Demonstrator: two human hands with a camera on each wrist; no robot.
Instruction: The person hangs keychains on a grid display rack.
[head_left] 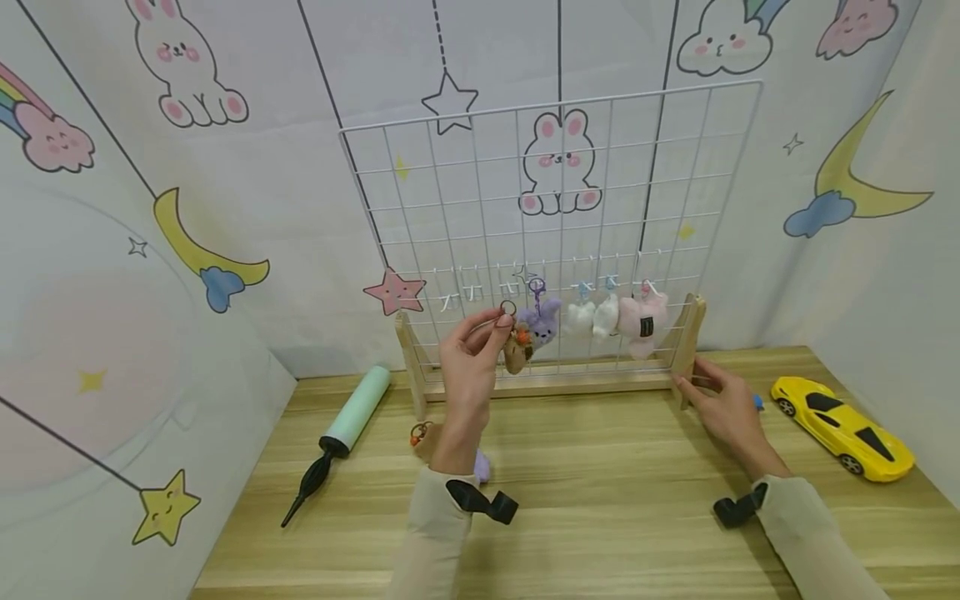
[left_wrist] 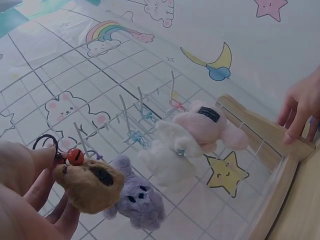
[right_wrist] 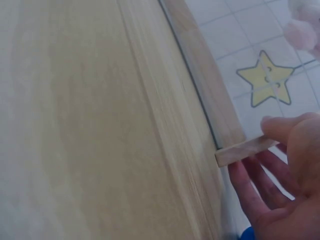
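My left hand [head_left: 468, 362] pinches the metal ring of a brown plush keychain [left_wrist: 95, 187] between thumb and fingers. An orange-red bell [left_wrist: 75, 156] hangs at its top. Just behind it, a purple plush keychain [head_left: 545, 325] hangs on a hook of the white wire grid rack [head_left: 480, 229]. Farther right on the rack hang two white plush keychains [head_left: 580, 317] and a pink one [head_left: 637, 321] with a black label. With thumb and fingers, my right hand [head_left: 723, 407] grips the right wooden foot [right_wrist: 245, 151] of the rack's stand.
Several bare white hooks [head_left: 472, 292] line the rack's left part. On the table lie a mint-green hand pump [head_left: 362, 408] at left and a yellow toy car [head_left: 843, 429] at right. Another brown plush keychain [head_left: 425, 443] and a purple item [head_left: 482, 467] lie partly hidden by my left wrist.
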